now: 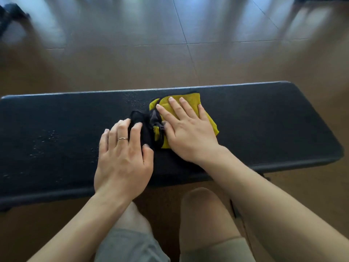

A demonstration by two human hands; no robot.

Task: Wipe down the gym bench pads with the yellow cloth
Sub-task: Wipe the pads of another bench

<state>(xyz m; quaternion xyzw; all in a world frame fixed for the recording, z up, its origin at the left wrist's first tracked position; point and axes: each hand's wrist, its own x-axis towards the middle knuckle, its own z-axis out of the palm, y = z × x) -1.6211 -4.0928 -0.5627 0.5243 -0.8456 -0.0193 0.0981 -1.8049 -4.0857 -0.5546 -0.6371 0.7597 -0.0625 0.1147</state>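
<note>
Yellow cloth (190, 103) lies mid bench pad (264, 120). Right hand (188, 129) flat on it, fingers straight, pressing. Left hand (122, 154) curls fingers round dark bunched fabric (143, 129) just beside. Water droplets (47, 140) dot pad left.

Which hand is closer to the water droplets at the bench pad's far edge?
Right. The right hand lies flat on the yellow cloth, just right of those water droplets. The left hand grips dark fabric nearer the person.

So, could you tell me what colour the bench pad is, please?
Black bench pad, seen in the head view.
</note>
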